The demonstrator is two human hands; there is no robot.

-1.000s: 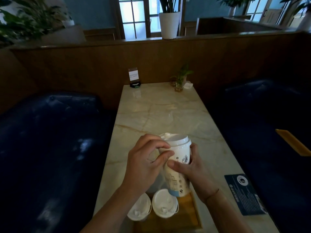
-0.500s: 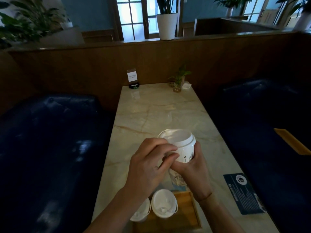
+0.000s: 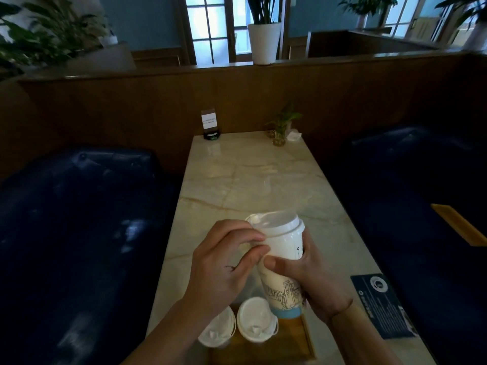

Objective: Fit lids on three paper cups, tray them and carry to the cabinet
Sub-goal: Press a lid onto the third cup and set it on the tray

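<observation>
— Between the two hands, what is being held?

— A tall paper cup [image 3: 283, 262], tilted with its top leaning away from the person; the right hand [image 3: 313, 283] has its grip wrapped around the cup's middle, thumb across the front and fingers behind; the left hand [image 3: 224, 270] curls its fingers against the cup's upper left side just under the lid [image 3: 276, 223], fingertips touching the cup wall and pinching there.

— Is the lid seated?

— It sits on the rim of the held cup, white and domed; whether it is pressed fully home I cannot tell; the cup's blue base hangs just above the near end of a wooden tray [image 3: 295, 341].

— And the other cups?

— Two lidded cups stand upright side by side below the hands: one [image 3: 257, 326] on the tray, touching distance from the held cup's base; the other [image 3: 217, 330] to its left, at the tray's left edge; how much of it rests on the tray is hidden by the left forearm.

— What lies around them?

— The tray rests on a pale marble counter [image 3: 253, 180]; a dark printed card [image 3: 382, 305] lies on the counter right of the right wrist; at the far end stand a small sign holder [image 3: 210, 125] and a little plant in a glass [image 3: 280, 127]; dark blue seats [image 3: 73, 219] flank the counter on both sides.
</observation>
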